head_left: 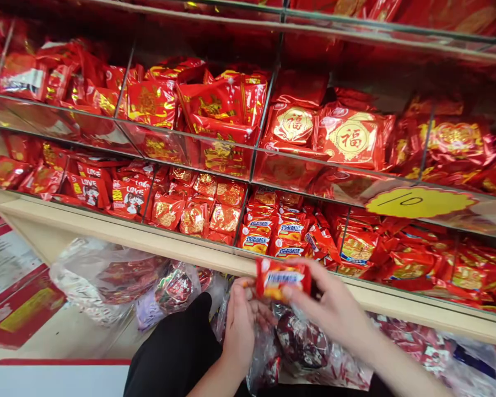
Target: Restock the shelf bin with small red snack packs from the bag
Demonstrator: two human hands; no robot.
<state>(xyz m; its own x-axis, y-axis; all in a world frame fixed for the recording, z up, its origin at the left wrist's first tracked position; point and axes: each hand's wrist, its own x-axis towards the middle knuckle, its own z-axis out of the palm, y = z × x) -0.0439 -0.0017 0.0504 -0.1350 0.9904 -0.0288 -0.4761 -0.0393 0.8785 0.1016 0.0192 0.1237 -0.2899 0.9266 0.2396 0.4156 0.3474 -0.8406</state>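
A small red wrapped snack packet (273, 275) with white lettering on a blue band is pinched between the thumb and fingers of my right hand (330, 306). It is held up in front of the lowest shelf edge. Just left of it, my left hand (242, 325) has its fingers curled inward; what lies in them, if anything, is hidden. Behind the packet, a shelf compartment holds matching red packets (291, 229) stacked in rows. Clear plastic bags (267, 353) lie below both hands.
Clear-fronted shelf compartments hold red and gold packets (355, 135), with LOVE packets (130, 193) lower left. A yellow price tag (421, 202) marked 10 hangs on the upper shelf's front. Filled plastic bags (107, 281) sit under the pale wooden ledge (182, 242). My dark-clothed knee (177, 347) juts forward.
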